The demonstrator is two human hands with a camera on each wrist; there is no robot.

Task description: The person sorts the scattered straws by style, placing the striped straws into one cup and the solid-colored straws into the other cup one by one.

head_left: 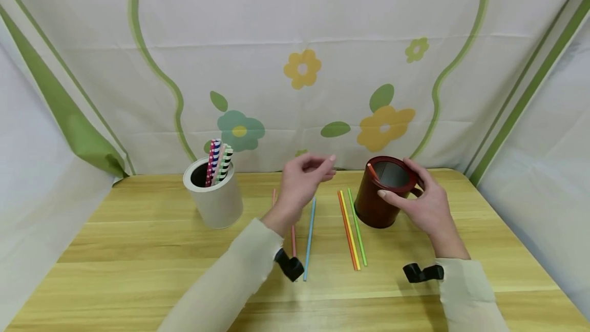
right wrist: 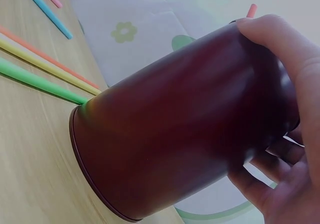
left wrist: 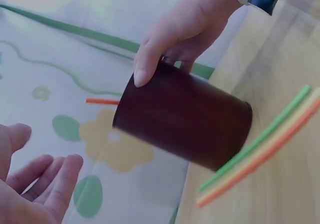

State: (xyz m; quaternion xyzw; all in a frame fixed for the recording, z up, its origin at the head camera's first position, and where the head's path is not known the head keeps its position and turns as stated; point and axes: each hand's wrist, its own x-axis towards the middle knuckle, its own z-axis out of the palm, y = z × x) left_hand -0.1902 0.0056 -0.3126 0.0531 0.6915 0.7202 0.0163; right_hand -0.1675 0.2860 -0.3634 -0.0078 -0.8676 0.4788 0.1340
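My right hand (head_left: 426, 206) grips the dark red mug (head_left: 375, 204) near its rim, thumb on the near side and fingers toward the handle side. One orange-red straw (head_left: 372, 172) leans inside the mug and sticks out over the rim, also visible in the left wrist view. To the left of the mug, my left hand (head_left: 301, 181) is held above the table with nothing in it, thumb and fingers apart in the left wrist view. Beside the mug lie a green straw (head_left: 357, 227), a yellow straw (head_left: 350, 229) and an orange straw (head_left: 348, 229).
A white canister (head_left: 216, 206) at the left holds several patterned paper straws (head_left: 220, 163). Under and near my left forearm lie a blue straw (head_left: 310, 240) and pink straws (head_left: 293, 240), partly hidden. A flowered curtain (head_left: 258, 81) hangs behind the wooden table (head_left: 138, 250).
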